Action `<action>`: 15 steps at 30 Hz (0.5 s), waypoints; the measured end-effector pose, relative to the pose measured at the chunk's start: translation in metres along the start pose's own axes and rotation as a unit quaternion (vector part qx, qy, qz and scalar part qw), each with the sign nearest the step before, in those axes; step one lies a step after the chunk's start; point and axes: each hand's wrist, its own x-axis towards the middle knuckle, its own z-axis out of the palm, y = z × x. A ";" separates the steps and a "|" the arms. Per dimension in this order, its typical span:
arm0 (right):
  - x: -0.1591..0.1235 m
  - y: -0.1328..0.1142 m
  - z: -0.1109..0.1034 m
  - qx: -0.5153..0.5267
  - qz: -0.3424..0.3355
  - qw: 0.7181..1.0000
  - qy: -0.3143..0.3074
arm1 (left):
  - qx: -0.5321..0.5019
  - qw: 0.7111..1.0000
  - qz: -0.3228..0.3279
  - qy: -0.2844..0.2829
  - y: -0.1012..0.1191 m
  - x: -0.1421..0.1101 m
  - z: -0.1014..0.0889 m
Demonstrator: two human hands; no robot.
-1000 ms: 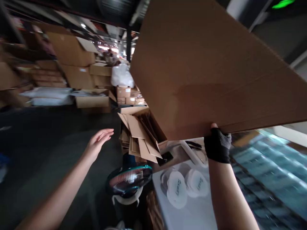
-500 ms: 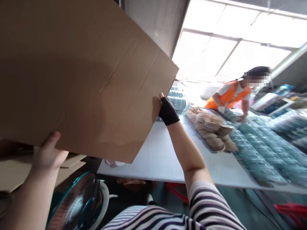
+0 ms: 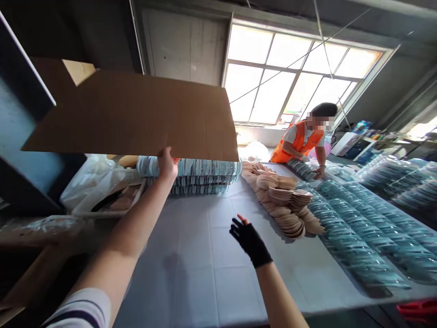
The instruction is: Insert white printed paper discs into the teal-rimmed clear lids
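Note:
My left hand (image 3: 167, 165) grips the near edge of a large flat cardboard sheet (image 3: 136, 116) and holds it up above the left part of the white table (image 3: 205, 255). My right hand (image 3: 248, 238), in a black fingerless glove, hovers over the middle of the table with its fingers apart and nothing in it. Under the cardboard's far edge lie rows of stacked clear lids (image 3: 201, 173).
A pile of tan round pieces (image 3: 287, 205) lies mid-table. Long rows of stacked clear lids (image 3: 358, 228) fill the right side. A person in an orange vest (image 3: 300, 141) works at the far end. Plastic bags (image 3: 92, 187) and cardboard sit at the left.
My right hand has let go of the cardboard and dropped over the table. My left hand now holds the sheet alone, lifted flatter. My view has turned further toward the table.

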 end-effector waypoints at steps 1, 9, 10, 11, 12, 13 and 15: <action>-0.006 0.011 -0.021 0.008 0.017 1.000 0.022 | 0.005 1.000 -0.014 0.009 -0.023 0.006 0.018; -0.033 0.100 -0.143 -0.040 0.074 0.993 0.082 | 0.145 0.965 -0.220 0.006 -0.166 0.028 0.061; -0.032 0.108 -0.153 -0.047 0.085 0.992 0.082 | 0.157 0.956 -0.247 -0.007 -0.176 0.026 0.054; -0.031 0.116 -0.161 -0.048 0.094 0.991 0.081 | 0.168 0.947 -0.272 -0.019 -0.185 0.024 0.046; -0.030 0.121 -0.167 -0.043 0.103 0.991 0.081 | 0.184 0.937 -0.297 -0.029 -0.192 0.021 0.037; -0.029 0.126 -0.171 -0.034 0.112 0.990 0.084 | 0.201 0.926 -0.318 -0.037 -0.197 0.017 0.029; -0.028 0.130 -0.173 -0.019 0.134 0.986 0.101 | 0.236 0.909 -0.341 -0.047 -0.203 0.013 0.017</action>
